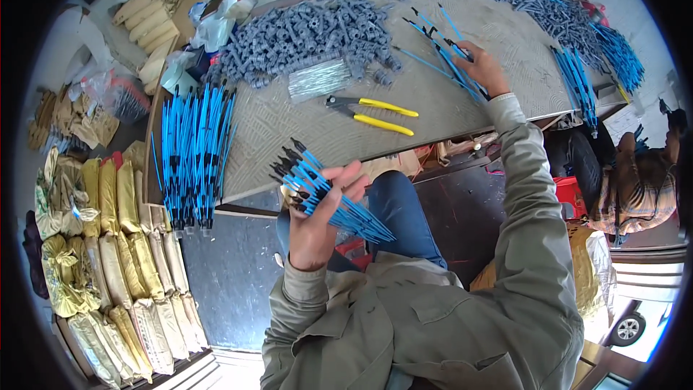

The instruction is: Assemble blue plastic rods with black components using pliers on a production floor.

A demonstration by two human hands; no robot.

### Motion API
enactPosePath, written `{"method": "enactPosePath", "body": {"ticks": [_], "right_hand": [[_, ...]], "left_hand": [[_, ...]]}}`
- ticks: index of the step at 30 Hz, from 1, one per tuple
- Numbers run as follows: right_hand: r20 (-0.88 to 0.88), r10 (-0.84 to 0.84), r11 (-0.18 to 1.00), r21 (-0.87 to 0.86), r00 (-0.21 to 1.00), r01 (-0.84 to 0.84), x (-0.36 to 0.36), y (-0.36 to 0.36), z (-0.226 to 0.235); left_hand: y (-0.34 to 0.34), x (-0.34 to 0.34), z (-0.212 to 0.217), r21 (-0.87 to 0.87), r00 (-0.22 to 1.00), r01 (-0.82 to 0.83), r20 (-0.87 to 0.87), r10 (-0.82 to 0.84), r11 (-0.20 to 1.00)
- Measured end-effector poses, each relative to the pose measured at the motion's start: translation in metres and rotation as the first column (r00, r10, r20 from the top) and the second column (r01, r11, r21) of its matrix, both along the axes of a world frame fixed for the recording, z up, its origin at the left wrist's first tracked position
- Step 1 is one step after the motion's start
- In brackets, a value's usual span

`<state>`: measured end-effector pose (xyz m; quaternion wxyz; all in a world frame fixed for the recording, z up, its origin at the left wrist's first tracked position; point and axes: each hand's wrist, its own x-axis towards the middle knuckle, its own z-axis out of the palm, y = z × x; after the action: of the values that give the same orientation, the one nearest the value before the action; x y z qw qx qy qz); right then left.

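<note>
My left hand (pixel 315 225) is wrapped round a bundle of thin blue rods (pixel 364 222) with black tips, held slantwise over my lap at the table's near edge. Reaching to the right part of the table, my right hand (pixel 484 71) has thumb and fingers closed on a few loose blue rods (pixel 442 58) of the same kind. Its palm side is mostly hidden. Between the two hands lie pliers (pixel 386 112) with yellow handles, jaws toward the left. Just beyond them rests a stack of thin silvery wires (pixel 320 81).
Grey ribbed plastic pieces (pixel 303 36) are heaped at the table's far side. More blue rods (pixel 193 152) lie over the left edge, others (pixel 575 83) at the right. Packed sacks (pixel 119 260) stand at the lower left. Another person (pixel 635 188) sits at the right.
</note>
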<state>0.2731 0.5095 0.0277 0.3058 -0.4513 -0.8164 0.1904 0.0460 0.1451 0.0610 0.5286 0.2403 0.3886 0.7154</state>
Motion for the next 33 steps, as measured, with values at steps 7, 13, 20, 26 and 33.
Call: {"method": "enactPosePath", "body": {"ticks": [7,13,20,26,33], "right_hand": [[-0.156,-0.021,0.873,0.478,0.988,0.095,0.010,0.023,-0.015],[-0.119,0.017,0.790,0.611,0.993,0.060,-0.005,0.018,0.019],[-0.524,0.136,0.970,0.244,0.841,-0.004,-0.021,-0.032,0.062],[-0.892,0.086,0.985,0.007,0.445,-0.175,-0.049,-0.044,0.032],[-0.807,0.349,0.922,0.205,0.476,-0.327,-0.083,-0.096,0.020]], "left_hand": [[0.007,-0.006,-0.010,-0.057,0.995,0.041,-0.087,-0.046,0.998],[0.005,-0.009,-0.018,-0.061,0.998,-0.053,-0.037,0.051,0.997],[0.012,-0.013,-0.013,0.056,0.998,0.027,0.046,-0.030,0.998],[0.008,-0.020,-0.008,0.107,0.995,0.090,0.042,-0.095,0.990],[0.001,-0.022,-0.013,-0.016,0.982,-0.061,-0.180,0.058,0.998]]}}
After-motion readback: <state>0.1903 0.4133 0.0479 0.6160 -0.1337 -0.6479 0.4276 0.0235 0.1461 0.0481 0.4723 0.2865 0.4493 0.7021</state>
